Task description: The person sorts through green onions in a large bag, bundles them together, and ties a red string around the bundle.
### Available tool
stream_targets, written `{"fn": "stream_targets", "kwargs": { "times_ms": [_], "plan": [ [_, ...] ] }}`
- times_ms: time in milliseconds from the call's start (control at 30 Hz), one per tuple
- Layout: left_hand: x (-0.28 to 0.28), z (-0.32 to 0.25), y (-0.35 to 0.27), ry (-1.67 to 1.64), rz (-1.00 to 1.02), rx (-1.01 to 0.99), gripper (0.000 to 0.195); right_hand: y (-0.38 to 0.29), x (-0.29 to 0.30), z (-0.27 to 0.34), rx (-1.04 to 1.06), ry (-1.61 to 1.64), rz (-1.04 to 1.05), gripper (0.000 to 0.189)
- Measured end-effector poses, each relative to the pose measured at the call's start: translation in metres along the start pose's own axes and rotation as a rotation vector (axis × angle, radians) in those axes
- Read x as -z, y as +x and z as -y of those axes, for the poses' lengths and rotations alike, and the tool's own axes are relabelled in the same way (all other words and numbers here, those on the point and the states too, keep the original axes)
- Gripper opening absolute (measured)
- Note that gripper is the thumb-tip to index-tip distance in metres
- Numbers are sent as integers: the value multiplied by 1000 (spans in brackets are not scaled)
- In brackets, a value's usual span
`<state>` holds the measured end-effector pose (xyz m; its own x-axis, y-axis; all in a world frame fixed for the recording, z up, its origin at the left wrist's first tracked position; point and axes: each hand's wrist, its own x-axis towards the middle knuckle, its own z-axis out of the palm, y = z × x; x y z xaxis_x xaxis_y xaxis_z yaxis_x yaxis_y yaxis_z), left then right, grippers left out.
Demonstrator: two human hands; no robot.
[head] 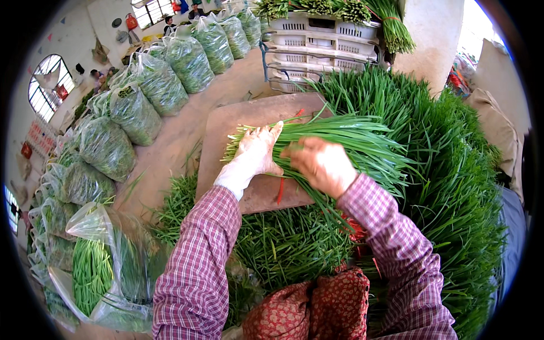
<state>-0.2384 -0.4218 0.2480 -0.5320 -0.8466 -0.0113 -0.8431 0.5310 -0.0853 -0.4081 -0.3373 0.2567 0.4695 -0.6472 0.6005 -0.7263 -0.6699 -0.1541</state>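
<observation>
A thick bundle of garlic chives (344, 131) lies across a worn board (225, 123), cut white ends to the left and green leaves to the right. My left hand (259, 148) spans the bundle near the stem ends and holds it down. Blurred by motion, my right hand (321, 163) is over the near side of the leaves with its fingers curled; whether it grips any is unclear. A red tie (280, 190) shows at the near edge of the bundle, and another red end pokes out on the far side. The middle of that tie is hidden.
Loose chives (450, 204) are heaped along the right. Trimmings (284, 242) lie below the board. Stacked white crates (323, 42) carry tied bundles beside a pillar (429, 38). Filled plastic bags (108, 146) line the left; an open bag (127, 276) stands nearest. People are in the background.
</observation>
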Motion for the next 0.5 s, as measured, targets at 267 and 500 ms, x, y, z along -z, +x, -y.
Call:
{"fn": "stream_targets", "kwargs": {
  "times_ms": [267,500],
  "plan": [
    [1,-3,6,-75,-27,6,114,-27,-54,11,184,10,232,21],
    [1,-3,6,-87,-29,20,110,-33,-76,7,171,-12,204,18]
  ]
}}
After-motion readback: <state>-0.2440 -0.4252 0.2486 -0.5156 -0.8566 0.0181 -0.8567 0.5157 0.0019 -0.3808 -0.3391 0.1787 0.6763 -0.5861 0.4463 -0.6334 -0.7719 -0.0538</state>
